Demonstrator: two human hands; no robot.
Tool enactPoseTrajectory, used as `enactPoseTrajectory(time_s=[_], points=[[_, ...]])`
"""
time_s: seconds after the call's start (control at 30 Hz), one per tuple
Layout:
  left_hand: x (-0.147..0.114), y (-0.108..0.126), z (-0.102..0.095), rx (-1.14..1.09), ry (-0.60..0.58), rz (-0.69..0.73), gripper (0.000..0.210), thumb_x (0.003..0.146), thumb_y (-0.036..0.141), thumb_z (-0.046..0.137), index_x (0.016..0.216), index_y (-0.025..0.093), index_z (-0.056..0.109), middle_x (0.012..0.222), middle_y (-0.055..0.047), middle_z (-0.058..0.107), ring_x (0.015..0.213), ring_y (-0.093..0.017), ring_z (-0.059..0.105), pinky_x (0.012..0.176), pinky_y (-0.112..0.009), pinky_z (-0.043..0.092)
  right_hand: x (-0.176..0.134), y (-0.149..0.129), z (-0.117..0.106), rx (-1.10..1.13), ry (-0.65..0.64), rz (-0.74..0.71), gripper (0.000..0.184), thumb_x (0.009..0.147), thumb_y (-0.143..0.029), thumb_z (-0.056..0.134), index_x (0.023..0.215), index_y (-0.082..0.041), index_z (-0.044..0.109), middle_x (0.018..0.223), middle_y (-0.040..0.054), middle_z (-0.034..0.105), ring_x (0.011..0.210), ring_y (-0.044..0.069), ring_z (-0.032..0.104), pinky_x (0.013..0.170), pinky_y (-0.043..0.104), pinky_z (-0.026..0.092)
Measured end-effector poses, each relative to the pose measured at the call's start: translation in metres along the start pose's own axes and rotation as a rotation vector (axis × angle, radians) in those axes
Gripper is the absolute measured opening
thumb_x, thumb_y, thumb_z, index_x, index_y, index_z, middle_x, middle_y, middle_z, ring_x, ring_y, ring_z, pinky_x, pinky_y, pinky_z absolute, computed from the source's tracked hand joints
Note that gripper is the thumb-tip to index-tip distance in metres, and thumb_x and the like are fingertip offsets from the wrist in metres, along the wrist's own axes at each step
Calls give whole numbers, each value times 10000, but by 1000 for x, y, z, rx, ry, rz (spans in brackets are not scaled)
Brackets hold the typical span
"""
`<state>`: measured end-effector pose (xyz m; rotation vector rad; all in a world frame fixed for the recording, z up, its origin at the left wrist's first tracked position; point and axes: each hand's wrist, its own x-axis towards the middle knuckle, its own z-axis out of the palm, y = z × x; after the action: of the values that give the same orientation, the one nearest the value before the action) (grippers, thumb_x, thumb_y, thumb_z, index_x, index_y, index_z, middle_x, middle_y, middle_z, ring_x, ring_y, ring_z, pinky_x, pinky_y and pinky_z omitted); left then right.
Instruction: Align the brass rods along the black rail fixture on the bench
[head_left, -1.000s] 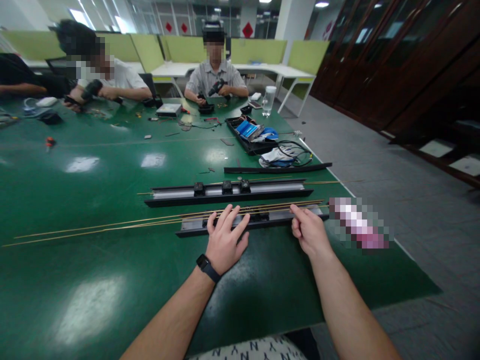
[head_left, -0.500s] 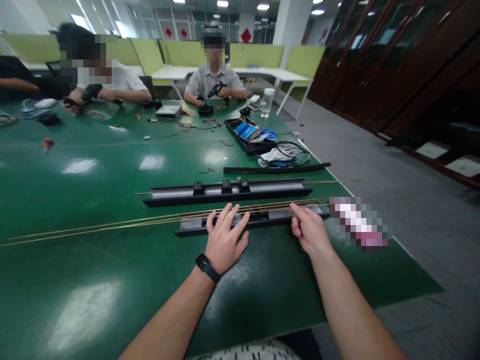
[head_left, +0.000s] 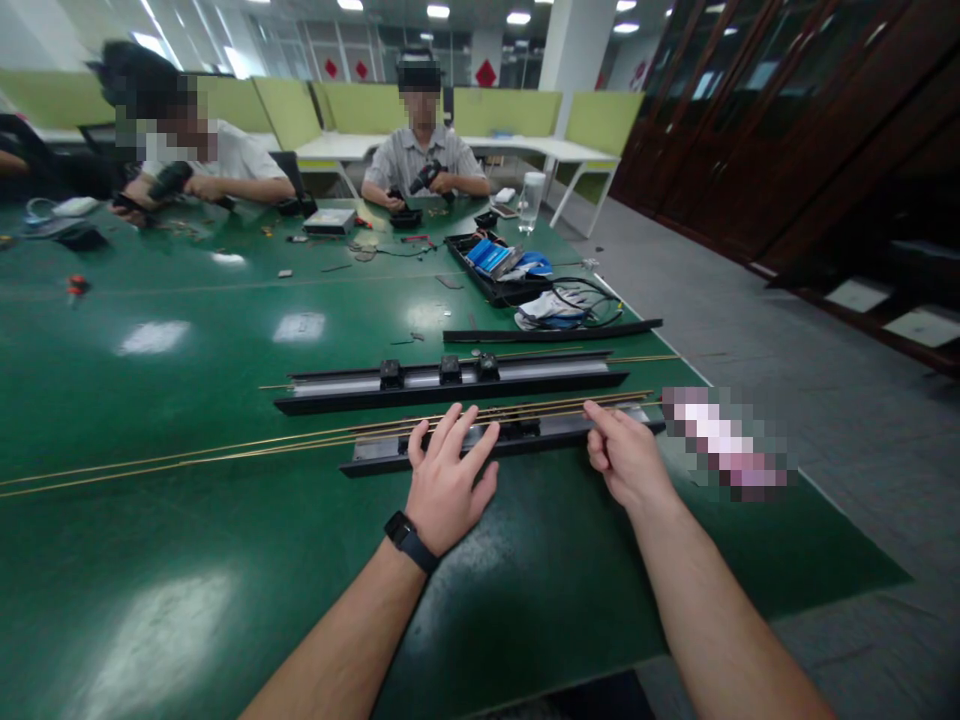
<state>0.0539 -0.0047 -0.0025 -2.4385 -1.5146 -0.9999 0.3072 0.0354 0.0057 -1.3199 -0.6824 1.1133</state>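
Note:
Several thin brass-coloured rods [head_left: 247,447] lie lengthwise over the nearer black channel [head_left: 562,437] and reach far to the left across the table. My left hand [head_left: 450,480], fingers spread, rests over the rods and the channel's middle. My right hand [head_left: 626,455] is at the channel's right part, its index fingertip at the rods and its other fingers curled; whether anything is inside them is hidden. Just beyond lies a second black channel [head_left: 352,397] with a pale inner floor. Several small black blocks [head_left: 450,369] sit in it, and a thin rod runs behind them.
A long black strip [head_left: 555,332] lies farther back, near gloves [head_left: 555,308] and a black tray [head_left: 506,292] of blue items. A pixelated pink-and-white item [head_left: 724,440] is at the right edge. Two people with drills sit across the green table [head_left: 247,580].
My view has shifted slightly. Both hands keep nearly the same pose and place at the rods, and nothing has been taken up or let go.

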Motion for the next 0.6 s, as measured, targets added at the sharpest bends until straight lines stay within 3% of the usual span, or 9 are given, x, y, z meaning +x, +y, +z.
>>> enactPoseTrajectory(time_s=[0.6], points=[[-1,0,2,3,-10,1,457,924,340,620,1380,319,589,1519,-92,517,1456,-309,407,1204,-565,161,0,-1,0,1,0,10,377,715,-463,850,775,-178,610,421,-47,511,286,54,350,279,157,206]])
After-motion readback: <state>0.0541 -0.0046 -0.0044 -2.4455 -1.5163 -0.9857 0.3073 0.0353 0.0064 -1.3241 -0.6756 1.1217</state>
